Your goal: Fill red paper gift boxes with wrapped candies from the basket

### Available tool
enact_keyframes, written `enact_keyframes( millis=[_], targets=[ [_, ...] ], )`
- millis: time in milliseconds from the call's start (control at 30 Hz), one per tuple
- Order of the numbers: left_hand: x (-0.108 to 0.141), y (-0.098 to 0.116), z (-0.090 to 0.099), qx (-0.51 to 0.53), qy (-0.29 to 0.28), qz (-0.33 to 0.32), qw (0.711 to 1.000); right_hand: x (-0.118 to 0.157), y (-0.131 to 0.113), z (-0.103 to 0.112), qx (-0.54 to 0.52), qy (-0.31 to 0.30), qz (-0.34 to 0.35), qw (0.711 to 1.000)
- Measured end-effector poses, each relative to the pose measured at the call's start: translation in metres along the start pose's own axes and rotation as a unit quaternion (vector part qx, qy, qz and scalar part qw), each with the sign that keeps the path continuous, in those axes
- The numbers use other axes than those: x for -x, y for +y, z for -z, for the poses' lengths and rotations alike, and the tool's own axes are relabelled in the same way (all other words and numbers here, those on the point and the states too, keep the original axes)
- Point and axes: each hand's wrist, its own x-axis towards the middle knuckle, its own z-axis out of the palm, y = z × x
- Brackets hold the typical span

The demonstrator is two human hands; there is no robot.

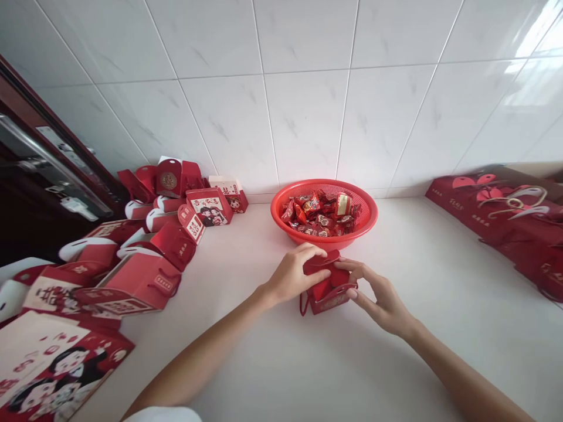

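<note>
Red box sits between both hands, its flaps up.

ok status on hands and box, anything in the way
Left hand, right hand both on small red box. Box top open. Candy basket close behind.

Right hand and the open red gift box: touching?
Touching. In the head view, the right hand has thumb and fingers against the right side of the open red gift box.
</note>
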Motion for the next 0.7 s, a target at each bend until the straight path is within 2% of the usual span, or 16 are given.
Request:
enact_keyframes(
  millis=[100,200,300,400,567,700],
  targets=[
    [0.000,0.003,0.001,0.007,-0.008,-0.017,1.000,-0.001,0.002,-0.007,-0.006,0.058,-0.048,0.997],
    [0.000,0.007,0.004,0.032,-0.029,0.018,0.999,-0.003,0.004,-0.013,-0.013,0.108,-0.080,0.991],
    [0.001,0.010,0.005,0.037,-0.044,0.059,0.997,-0.006,0.007,-0.016,-0.023,0.129,-0.083,0.988],
    [0.002,0.009,0.002,0.017,-0.026,0.061,0.998,-0.009,0.010,-0.014,-0.046,0.116,-0.097,0.987],
    [0.002,0.005,-0.002,0.046,-0.028,0.066,0.996,-0.016,0.014,-0.001,-0.116,0.063,-0.210,0.969],
    [0.000,0.003,-0.002,0.075,-0.038,0.082,0.993,-0.020,0.016,0.009,-0.141,0.003,-0.228,0.963]
  ],
)
